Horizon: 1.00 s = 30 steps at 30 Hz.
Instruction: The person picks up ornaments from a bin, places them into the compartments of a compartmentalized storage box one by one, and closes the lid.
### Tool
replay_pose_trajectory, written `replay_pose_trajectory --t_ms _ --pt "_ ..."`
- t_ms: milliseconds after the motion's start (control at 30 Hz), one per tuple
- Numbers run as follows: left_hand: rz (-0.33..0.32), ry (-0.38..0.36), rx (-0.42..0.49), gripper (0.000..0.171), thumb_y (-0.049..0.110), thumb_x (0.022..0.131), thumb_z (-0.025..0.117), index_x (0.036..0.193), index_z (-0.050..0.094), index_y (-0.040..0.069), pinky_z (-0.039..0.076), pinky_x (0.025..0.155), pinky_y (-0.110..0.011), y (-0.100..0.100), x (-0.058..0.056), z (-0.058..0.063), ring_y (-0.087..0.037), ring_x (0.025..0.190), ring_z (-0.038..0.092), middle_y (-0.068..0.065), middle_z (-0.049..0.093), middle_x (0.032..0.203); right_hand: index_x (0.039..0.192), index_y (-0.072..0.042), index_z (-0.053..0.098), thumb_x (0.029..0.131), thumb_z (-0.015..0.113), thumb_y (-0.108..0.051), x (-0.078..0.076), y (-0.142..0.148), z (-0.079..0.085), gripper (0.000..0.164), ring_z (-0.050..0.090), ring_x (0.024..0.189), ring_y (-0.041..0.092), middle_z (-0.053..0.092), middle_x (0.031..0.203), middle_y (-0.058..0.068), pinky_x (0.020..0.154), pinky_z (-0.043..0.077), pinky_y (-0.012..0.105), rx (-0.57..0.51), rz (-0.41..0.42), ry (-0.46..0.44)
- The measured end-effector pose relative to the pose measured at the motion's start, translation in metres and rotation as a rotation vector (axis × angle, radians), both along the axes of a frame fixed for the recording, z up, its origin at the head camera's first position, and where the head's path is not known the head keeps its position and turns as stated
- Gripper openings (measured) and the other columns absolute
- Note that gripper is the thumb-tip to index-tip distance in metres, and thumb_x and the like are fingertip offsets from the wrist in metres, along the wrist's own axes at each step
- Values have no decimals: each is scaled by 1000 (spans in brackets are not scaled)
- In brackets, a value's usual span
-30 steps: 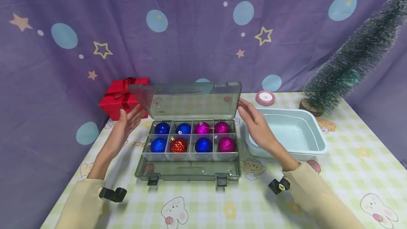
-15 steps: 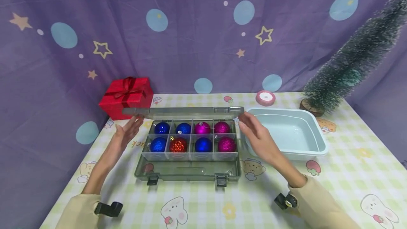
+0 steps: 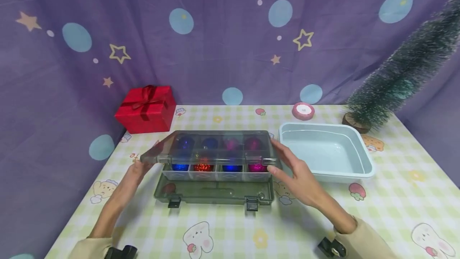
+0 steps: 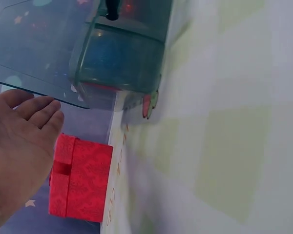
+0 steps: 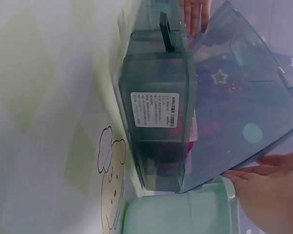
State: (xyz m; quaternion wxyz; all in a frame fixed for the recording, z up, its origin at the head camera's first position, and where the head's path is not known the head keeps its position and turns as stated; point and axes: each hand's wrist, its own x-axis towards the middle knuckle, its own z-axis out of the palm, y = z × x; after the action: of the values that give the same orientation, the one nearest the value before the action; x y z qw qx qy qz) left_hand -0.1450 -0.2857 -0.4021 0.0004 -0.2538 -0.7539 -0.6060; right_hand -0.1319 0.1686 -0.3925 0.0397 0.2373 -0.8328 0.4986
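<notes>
A translucent grey compartment case (image 3: 215, 192) stands on the table, its lid (image 3: 219, 146) tilted partway down over the tray. Beneath the lid, Christmas baubles sit one to a compartment: a red one (image 3: 203, 166), blue ones (image 3: 232, 167) and magenta ones (image 3: 257, 166). My left hand (image 3: 132, 178) is at the lid's left edge; in the left wrist view its straight fingers (image 4: 41, 111) lie along that edge. At the opposite edge is my right hand (image 3: 300, 179), fingers extended against the lid in the right wrist view. The lid partly covers the left fingertips in the head view.
A pale blue basin (image 3: 366, 163) stands close to the case's right side. Behind it lie a pink ribbon roll (image 3: 303, 111) and a small frosted Christmas tree (image 3: 388, 79). A red gift box (image 3: 147, 109) sits at the back left. Two black latches (image 3: 251, 204) hang at the case's front.
The lid has swung from nearly upright down toward me over the baubles. Both hands have come forward and down along its sides. The head view has shifted slightly.
</notes>
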Motion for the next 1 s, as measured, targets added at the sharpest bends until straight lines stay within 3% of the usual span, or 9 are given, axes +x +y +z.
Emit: replay_pose_trajectory --t_ms 100,200,300,367,567,667,733,933,1000 --pt "185 -25 -175 71 45 114 18 158 25 -11 29 106 -5 3 13 3 9 136 34 -19 30 165 162 -9 33 106 61 -28 2 0 1 66 36 146 39 33 164 18 115 34 59 28 0 12" --pt "237 -59 -235 68 42 114 20 159 28 -8 29 105 -5 4 19 5 6 138 32 -31 31 161 161 -9 37 105 63 -30 6 0 4 65 36 146 38 32 165 16 116 34 59 58 -10 12" --pt "239 -87 -253 63 38 114 22 161 29 -3 27 110 -11 3 23 5 -2 145 27 -25 31 163 160 -8 39 104 65 -31 12 -1 7 65 35 147 38 28 166 13 114 36 60 82 -10 5" --pt "231 -93 -254 59 33 115 25 160 28 -4 26 110 -10 1 27 4 0 145 26 -25 30 163 159 -8 41 103 67 -32 17 -1 8 66 36 146 38 27 167 12 112 38 61 101 -10 3" --pt "178 68 -280 52 6 112 37 163 28 3 23 112 -7 -3 32 -4 5 147 23 -6 28 168 156 -6 46 101 70 -35 29 -4 4 66 39 144 40 30 165 16 109 42 62 164 -36 8" --pt "194 66 -314 53 6 111 41 163 31 9 25 110 -6 -4 37 -6 5 147 24 10 30 166 154 -4 48 101 71 -33 32 -5 -1 65 41 142 42 31 164 20 107 43 62 175 -32 29" --pt "192 35 -322 54 7 111 44 164 30 10 26 109 -6 -4 40 -7 6 146 24 9 28 166 153 -2 49 100 72 -31 33 -5 -3 65 42 140 44 31 163 23 106 44 63 179 -24 40" --pt "180 -79 -359 60 14 109 54 164 29 10 28 106 -4 -6 46 -9 8 144 25 -12 26 168 153 0 48 98 74 -33 36 -5 -10 69 41 140 48 29 163 25 104 46 63 232 -7 27" --pt "182 -114 -387 62 18 109 57 164 30 13 29 104 -4 -6 47 -9 2 145 28 -13 28 167 153 0 48 98 74 -34 37 -5 -13 70 41 140 48 28 164 25 103 47 63 249 -4 22"
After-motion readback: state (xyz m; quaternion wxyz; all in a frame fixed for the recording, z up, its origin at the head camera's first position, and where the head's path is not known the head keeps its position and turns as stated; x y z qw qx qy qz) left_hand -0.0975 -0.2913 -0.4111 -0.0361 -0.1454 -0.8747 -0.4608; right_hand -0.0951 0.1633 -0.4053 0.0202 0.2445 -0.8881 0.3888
